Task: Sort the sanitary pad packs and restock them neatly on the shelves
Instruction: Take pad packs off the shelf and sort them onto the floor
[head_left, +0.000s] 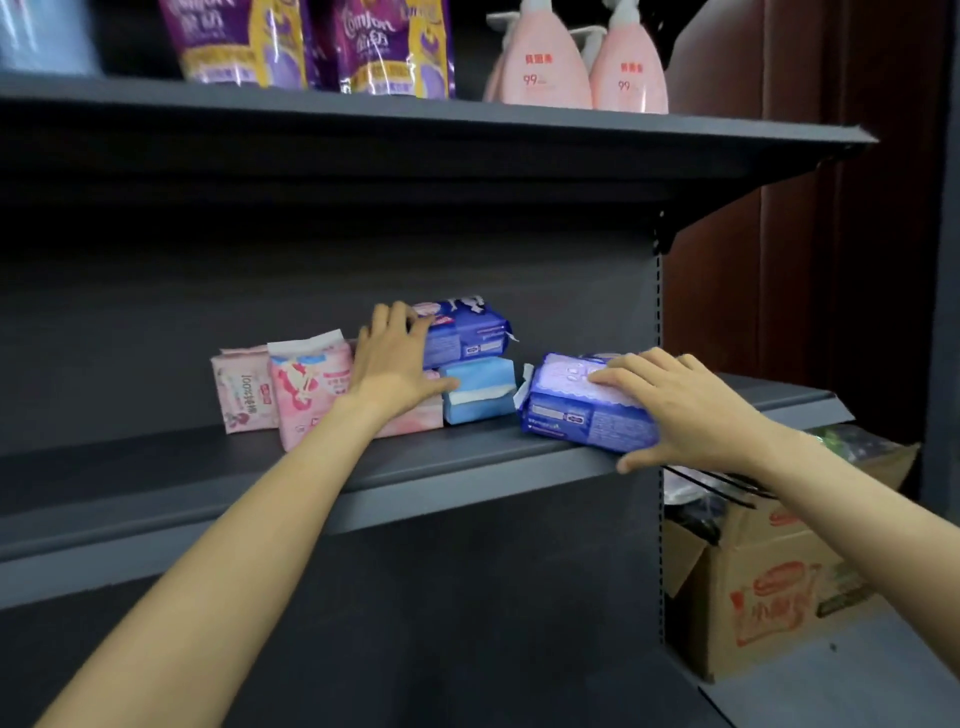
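On the dark grey shelf (467, 457) stand two pink pad packs (244, 389) (306, 389) at the left. Beside them a dark blue pack (467, 338) lies on top of a light blue pack (478, 395). My left hand (395, 358) lies against this stack, fingers spread on the upper blue pack and thumb at the light blue one; a pink pack (415, 415) is partly hidden under it. My right hand (680, 405) grips a second dark blue pack (576, 410) at the shelf's front edge, fingers on top, thumb below.
The shelf above carries purple refill pouches (311, 41) and pink pump bottles (582, 67). An open cardboard box (763, 587) with goods stands on the floor at the right of the shelf unit. The left part of the middle shelf is bare.
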